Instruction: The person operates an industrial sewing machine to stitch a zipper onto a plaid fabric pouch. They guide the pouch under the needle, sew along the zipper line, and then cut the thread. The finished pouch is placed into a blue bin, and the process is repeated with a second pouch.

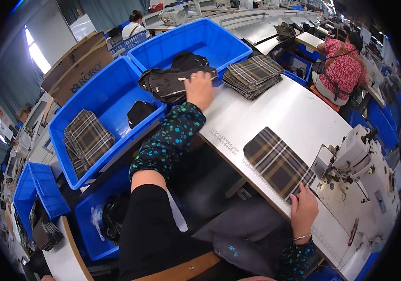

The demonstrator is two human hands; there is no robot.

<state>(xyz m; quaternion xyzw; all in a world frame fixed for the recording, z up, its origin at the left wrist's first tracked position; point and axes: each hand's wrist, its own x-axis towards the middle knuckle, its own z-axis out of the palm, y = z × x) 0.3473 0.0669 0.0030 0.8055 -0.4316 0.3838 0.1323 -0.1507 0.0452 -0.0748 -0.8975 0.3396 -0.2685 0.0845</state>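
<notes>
My left hand (200, 90) is curled over a dark fabric piece with light trim (165, 85), part of a bundle across the rims of two blue bins. My right hand (304, 211) holds the near edge of a plaid fabric panel (278, 161) between thumb and fingers. The panel lies flat on the white table (320, 119), its right end close to the sewing machine (357, 161). Beyond my left hand sits a stack of plaid panels (254, 75).
The left blue bin (111, 89) contains more plaid panels (90, 140) and a black piece (139, 113); another blue bin (210, 37) adjoins it. Red-handled snips (353, 232) lie by the machine. A cardboard box (81, 68) stands behind. A person in red (343, 68) sits at the right.
</notes>
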